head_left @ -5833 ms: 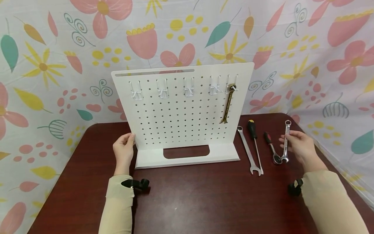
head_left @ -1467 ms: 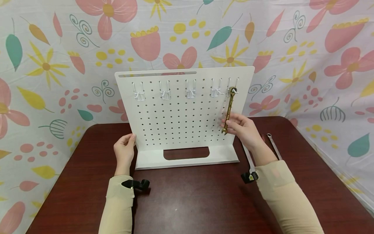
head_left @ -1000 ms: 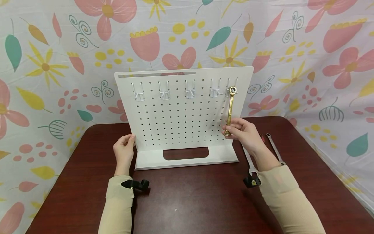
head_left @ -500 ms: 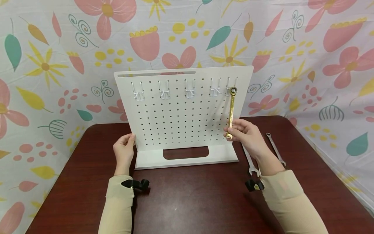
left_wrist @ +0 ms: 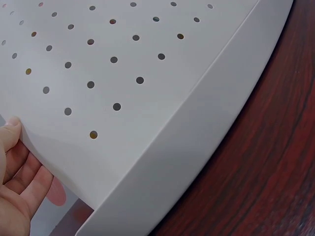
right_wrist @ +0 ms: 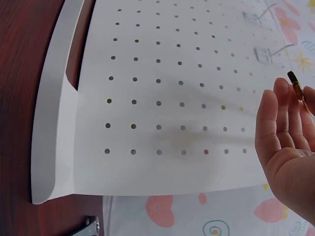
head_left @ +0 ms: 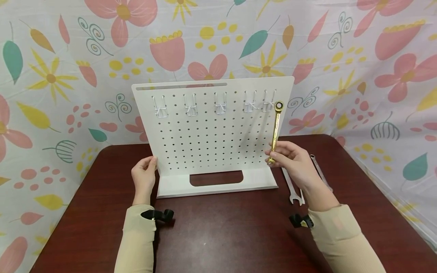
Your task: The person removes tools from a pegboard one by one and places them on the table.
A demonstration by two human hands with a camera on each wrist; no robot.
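Observation:
My right hand (head_left: 296, 165) pinches a gold ratcheting combination wrench (head_left: 275, 127) near its lower end. The wrench stands nearly upright, ring end up, in front of the white pegboard (head_left: 205, 138) and apart from the rightmost hook (head_left: 268, 106). In the right wrist view, only an end of the gold wrench (right_wrist: 295, 85) shows beyond my fingers. My left hand (head_left: 143, 175) grips the pegboard's left edge, low down. The left wrist view shows its thumb (left_wrist: 12, 128) at the front edge and the other fingers behind the board.
Several white wire hooks (head_left: 220, 108) line the board's top. Right of the base, a silver open-end wrench (head_left: 290, 187) lies on the dark red table (head_left: 218, 231). Another silver wrench (head_left: 319, 171) lies farther right, partly behind my right hand. A floral cloth (head_left: 211, 41) hangs behind.
My right hand let go of the silver wrench at the right and took hold of the gold wrench. The gold wrench came off its hook and moved rightward. My left hand stayed on the board.

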